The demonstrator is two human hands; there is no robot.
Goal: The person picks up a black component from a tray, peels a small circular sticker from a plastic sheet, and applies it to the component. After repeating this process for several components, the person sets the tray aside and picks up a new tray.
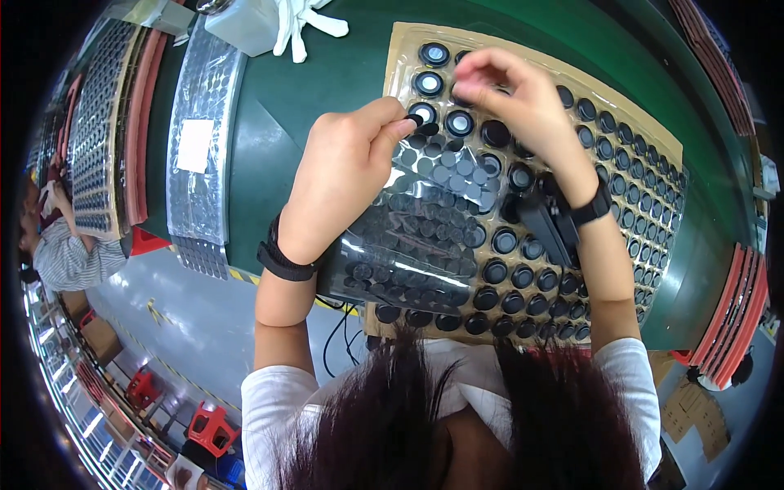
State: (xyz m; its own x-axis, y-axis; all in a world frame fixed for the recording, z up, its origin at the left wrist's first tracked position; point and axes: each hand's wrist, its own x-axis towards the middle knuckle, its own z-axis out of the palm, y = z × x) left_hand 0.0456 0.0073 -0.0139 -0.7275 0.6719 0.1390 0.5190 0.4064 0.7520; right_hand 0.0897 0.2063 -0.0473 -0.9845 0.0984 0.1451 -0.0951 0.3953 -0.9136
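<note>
A beige tray point(621, 122) with rows of round black parts lies on the green table point(310, 82). A clear sheet of small dark round stickers point(416, 237) rests over its near left part. My left hand point(343, 175) pinches one small dark sticker point(415, 121) between thumb and forefinger, just beside a black part with a pale centre point(423, 110). My right hand point(514, 98) hovers over the tray's upper rows with fingers bent together; whether it holds anything is not visible. Both wrists wear black bands.
Long trays of small dark parts point(200, 139) lie on the table to the left, with more stacked further left point(98, 131). White gloves point(306, 20) lie at the top. Red-edged tray stacks point(739, 318) stand on the right. Another person point(61, 245) is at the far left.
</note>
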